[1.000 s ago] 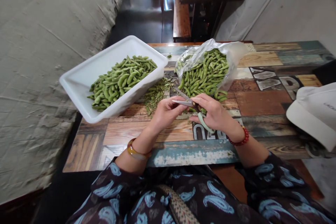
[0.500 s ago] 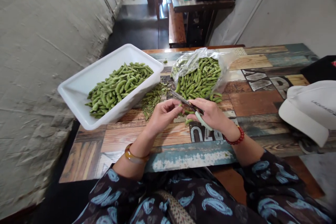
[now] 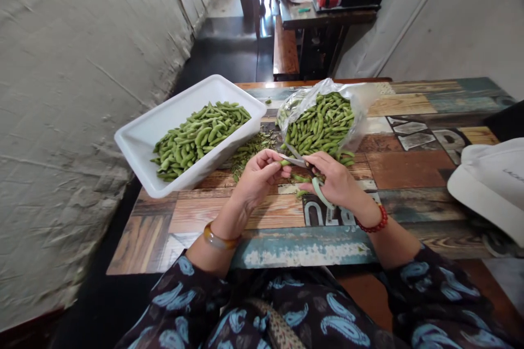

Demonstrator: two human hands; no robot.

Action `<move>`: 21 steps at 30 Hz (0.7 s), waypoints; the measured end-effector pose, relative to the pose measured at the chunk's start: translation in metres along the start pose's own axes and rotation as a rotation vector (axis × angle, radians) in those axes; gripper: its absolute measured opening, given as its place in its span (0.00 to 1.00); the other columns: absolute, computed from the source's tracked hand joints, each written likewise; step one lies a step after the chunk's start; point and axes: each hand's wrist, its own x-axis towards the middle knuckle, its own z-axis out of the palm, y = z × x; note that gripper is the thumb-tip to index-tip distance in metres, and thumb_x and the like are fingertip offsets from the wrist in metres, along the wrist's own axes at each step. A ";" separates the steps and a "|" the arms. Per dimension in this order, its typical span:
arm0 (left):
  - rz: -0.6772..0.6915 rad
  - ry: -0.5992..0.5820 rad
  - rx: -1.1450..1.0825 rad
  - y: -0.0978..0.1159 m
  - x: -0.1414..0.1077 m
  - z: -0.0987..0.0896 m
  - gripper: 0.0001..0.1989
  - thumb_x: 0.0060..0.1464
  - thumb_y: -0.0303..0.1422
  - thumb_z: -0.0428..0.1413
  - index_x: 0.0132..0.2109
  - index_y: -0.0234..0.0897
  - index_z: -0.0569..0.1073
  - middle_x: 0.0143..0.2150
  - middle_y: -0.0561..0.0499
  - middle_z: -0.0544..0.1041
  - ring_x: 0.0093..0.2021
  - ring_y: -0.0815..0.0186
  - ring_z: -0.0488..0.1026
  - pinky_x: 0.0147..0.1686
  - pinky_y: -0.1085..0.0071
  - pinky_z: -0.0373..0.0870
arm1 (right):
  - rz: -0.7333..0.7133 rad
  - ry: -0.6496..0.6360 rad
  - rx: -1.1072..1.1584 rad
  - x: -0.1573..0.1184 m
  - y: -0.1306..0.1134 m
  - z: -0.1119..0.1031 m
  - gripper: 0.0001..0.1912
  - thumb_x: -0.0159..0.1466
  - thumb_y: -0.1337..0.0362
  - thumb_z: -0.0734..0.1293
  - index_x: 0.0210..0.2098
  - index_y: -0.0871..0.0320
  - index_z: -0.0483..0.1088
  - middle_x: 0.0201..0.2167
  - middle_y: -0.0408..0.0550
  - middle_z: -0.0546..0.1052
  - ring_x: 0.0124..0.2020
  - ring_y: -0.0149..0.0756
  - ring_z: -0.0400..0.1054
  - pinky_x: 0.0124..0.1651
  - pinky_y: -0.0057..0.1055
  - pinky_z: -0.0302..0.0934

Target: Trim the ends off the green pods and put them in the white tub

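Right grip point(image 3: 334, 179) holds scissors point(image 3: 301, 163) over a patchwork table point(image 3: 403, 168) between walls point(image 3: 69, 71).

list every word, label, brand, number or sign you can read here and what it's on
"U", apparently: large print on the patchwork tabletop; the characters after it, partly hidden by the right hand, can't be read surely.
"R", probably: tabletop, farther right; the pale shape beside it is unclear.
"LA...", probably: white baseball cap; the rest is blurred and cut off by the picture's edge.
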 end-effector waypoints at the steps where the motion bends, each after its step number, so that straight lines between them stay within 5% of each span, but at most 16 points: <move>1: -0.003 -0.012 0.024 -0.001 -0.001 0.001 0.14 0.44 0.32 0.69 0.36 0.33 0.73 0.29 0.52 0.78 0.29 0.71 0.76 0.33 0.75 0.74 | -0.004 -0.009 -0.005 0.000 -0.001 0.000 0.27 0.61 0.57 0.73 0.56 0.56 0.67 0.45 0.54 0.74 0.39 0.43 0.72 0.42 0.41 0.71; 9: -0.012 -0.048 0.364 -0.007 -0.001 -0.004 0.15 0.48 0.40 0.67 0.39 0.32 0.81 0.26 0.52 0.75 0.21 0.76 0.63 0.19 0.78 0.56 | -0.001 -0.066 -0.049 0.002 -0.009 -0.004 0.26 0.62 0.59 0.73 0.57 0.56 0.67 0.48 0.56 0.75 0.47 0.48 0.72 0.50 0.45 0.70; 15: 0.153 -0.026 0.474 -0.008 0.000 -0.005 0.10 0.49 0.36 0.65 0.37 0.35 0.82 0.36 0.49 0.81 0.34 0.67 0.74 0.36 0.73 0.70 | -0.036 -0.054 -0.074 0.002 -0.008 -0.005 0.27 0.61 0.59 0.73 0.57 0.58 0.67 0.48 0.57 0.75 0.48 0.50 0.71 0.50 0.46 0.69; 21: 0.235 -0.047 0.618 -0.006 0.001 -0.007 0.07 0.48 0.32 0.64 0.37 0.35 0.82 0.37 0.48 0.82 0.37 0.64 0.75 0.39 0.71 0.71 | -0.040 -0.060 -0.070 0.002 -0.008 -0.006 0.27 0.60 0.60 0.74 0.57 0.55 0.67 0.48 0.56 0.74 0.49 0.50 0.70 0.51 0.48 0.68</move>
